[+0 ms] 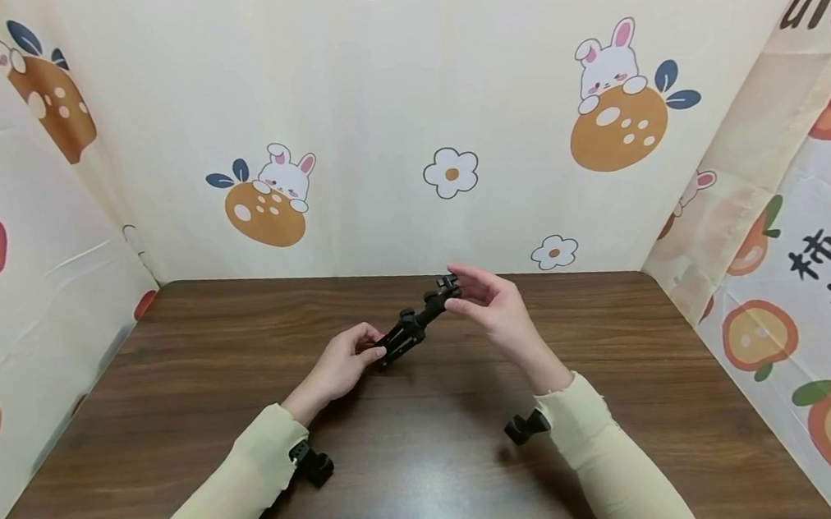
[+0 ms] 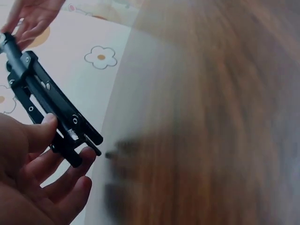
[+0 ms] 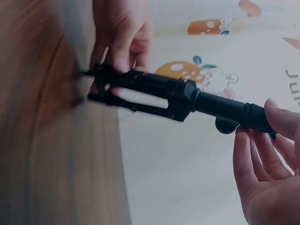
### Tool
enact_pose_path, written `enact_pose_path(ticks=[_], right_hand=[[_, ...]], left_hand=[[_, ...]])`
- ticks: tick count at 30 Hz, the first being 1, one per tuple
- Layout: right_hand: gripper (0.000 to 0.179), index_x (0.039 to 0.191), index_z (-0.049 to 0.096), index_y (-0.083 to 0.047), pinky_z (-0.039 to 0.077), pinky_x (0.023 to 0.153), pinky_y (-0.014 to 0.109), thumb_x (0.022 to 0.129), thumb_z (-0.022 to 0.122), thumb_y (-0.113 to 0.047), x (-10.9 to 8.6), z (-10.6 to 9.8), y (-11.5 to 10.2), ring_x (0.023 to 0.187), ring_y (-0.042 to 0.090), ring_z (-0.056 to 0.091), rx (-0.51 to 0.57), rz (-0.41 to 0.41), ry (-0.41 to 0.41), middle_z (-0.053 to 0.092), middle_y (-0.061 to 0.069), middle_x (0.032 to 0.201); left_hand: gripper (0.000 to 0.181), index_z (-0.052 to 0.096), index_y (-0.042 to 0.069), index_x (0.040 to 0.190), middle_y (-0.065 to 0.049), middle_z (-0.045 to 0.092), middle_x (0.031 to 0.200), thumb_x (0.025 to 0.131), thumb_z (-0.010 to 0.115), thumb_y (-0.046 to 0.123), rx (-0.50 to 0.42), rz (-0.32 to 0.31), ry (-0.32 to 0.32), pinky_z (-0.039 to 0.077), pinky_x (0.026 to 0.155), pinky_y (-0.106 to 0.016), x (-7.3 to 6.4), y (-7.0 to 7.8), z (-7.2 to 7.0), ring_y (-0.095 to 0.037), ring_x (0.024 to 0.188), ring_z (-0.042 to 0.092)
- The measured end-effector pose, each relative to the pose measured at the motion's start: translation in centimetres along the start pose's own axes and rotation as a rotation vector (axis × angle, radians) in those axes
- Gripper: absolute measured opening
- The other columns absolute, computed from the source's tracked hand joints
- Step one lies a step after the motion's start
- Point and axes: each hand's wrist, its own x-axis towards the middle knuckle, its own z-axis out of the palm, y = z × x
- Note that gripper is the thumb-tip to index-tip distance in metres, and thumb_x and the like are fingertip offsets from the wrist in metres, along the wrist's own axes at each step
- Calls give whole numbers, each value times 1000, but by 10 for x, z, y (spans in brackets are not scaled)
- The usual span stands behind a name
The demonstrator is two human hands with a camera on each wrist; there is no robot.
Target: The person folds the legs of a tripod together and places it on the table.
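Observation:
A small black tripod (image 1: 408, 330) with its legs folded together is held slantwise over the table, its head end higher and to the right. The left hand (image 1: 343, 363) grips the leg ends, thumb on one side and fingers behind; in the left wrist view the leg tips (image 2: 96, 139) stick out past the fingertips. At the other end, the right hand (image 1: 496, 312) pinches the head between thumb and fingers. A round knob (image 3: 226, 125) hangs under the tripod's column in the right wrist view, just beside the right fingers. The right fingers partly hide the head there.
The brown wood-grain table (image 1: 256, 471) spreads beneath both hands. A printed curtain (image 1: 373, 115) with fruit and rabbits stands along its back edge, and similar cloth (image 1: 794, 259) lines the sides. Small black devices (image 1: 315, 466) are strapped to both wrists.

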Motion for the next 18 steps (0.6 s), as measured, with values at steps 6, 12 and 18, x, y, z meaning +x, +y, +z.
enact_pose_path(ticks=[6, 12, 18], right_hand=[[49, 134, 60, -2, 54, 82, 29, 88, 74, 0, -6, -11, 16, 92, 18, 65, 57, 75, 28, 68, 13, 107], [45, 133, 56, 3, 55, 85, 34, 90, 69, 4, -9, -15, 28, 91, 15, 68, 224, 175, 75, 65, 8, 102], [43, 133, 54, 5, 54, 86, 33, 92, 65, 8, -10, -18, 37, 90, 13, 69, 267, 228, 94, 63, 8, 101]], left_hand=[[5, 58, 9, 103, -3, 62, 96, 100, 60, 10, 17, 39, -58, 40, 80, -39, -2, -1, -6, -21, 86, 53], [5, 55, 12, 101, -1, 60, 94, 100, 60, 11, 70, 97, -76, 40, 78, -38, -2, 2, -8, -20, 84, 52], [7, 55, 14, 102, -1, 62, 99, 99, 62, 12, 124, 111, -59, 41, 77, -38, -2, 4, -7, -20, 84, 52]])
